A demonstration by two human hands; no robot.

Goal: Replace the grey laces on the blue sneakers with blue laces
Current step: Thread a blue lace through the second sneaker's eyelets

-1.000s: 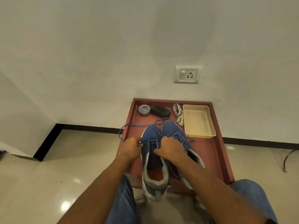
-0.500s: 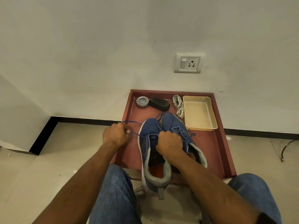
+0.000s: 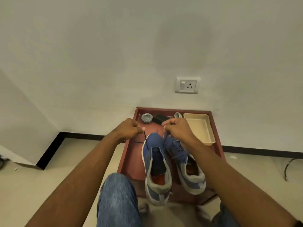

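Observation:
Two blue sneakers with grey heels stand side by side on a reddish-brown tray (image 3: 129, 154), toes toward the wall. The left sneaker (image 3: 155, 163) has a blue lace (image 3: 146, 140) running up out of its front eyelets. My left hand (image 3: 127, 129) pinches one end of that lace above the toe. My right hand (image 3: 177, 128) pinches the other end above the toes, level with the left hand. The right sneaker (image 3: 185, 163) is laced in blue. A coil of grey laces (image 3: 177, 114) peeks out behind my right hand at the tray's back.
At the tray's back stand a round metal tin (image 3: 147, 118) and a black brush (image 3: 159, 118), with a cream plastic tray (image 3: 200, 128) at the right. A wall socket (image 3: 187, 85) is above. My denim-clad knees (image 3: 117, 199) flank the tray on a tiled floor.
Both hands have risen and moved forward from the sneaker's throat to above the toes, drawing the two blue lace ends up. The right hand let go of the sneaker's tongue area.

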